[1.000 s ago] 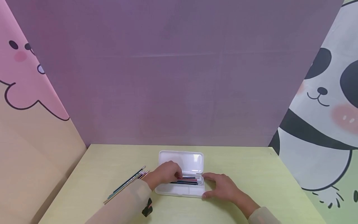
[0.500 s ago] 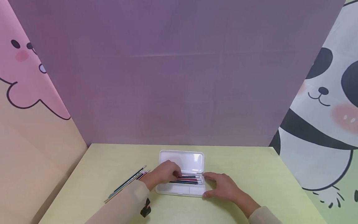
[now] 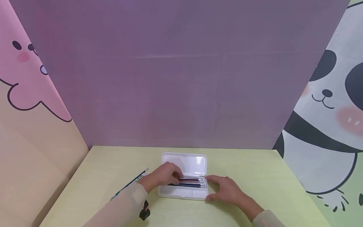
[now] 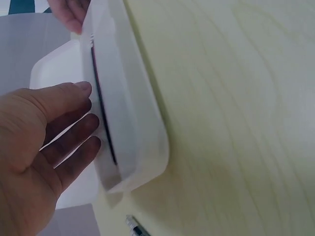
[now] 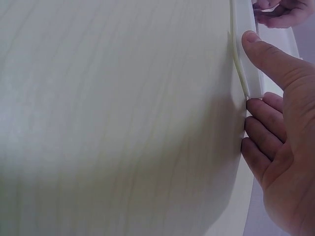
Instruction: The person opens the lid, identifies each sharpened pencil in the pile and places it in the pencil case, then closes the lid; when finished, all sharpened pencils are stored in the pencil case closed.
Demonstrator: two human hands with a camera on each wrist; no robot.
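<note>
A white pencil case (image 3: pixel 177 192) lies on the table with its lid raised at the back. Several dark and red pencils (image 3: pixel 188 185) lie lengthwise in its rear compartment, eraser ends to the right. My left hand (image 3: pixel 165 173) hovers over the left part of these pencils, covering some of them. In the left wrist view its thumb and fingers are loosely bent and apart beside a dark pencil (image 4: pixel 102 105), holding nothing. My right hand (image 3: pixel 227 190) holds the case's right end, thumb at the front corner and fingers at the back; the right wrist view shows the thumb (image 5: pixel 268 51) against its side.
More pencils (image 3: pixel 131 183) lie slanted on the table left of the case, partly hidden by the left sleeve (image 3: pixel 122 201). A black object (image 3: pixel 144 211) shows at the left wrist. A purple panel (image 3: pixel 181 94) rises behind the table (image 3: pixel 249 164).
My left hand has drawn slightly left along the pencils and its fingers have loosened. The left forearm now covers more of the pencils on the table. The right hand stays put.
</note>
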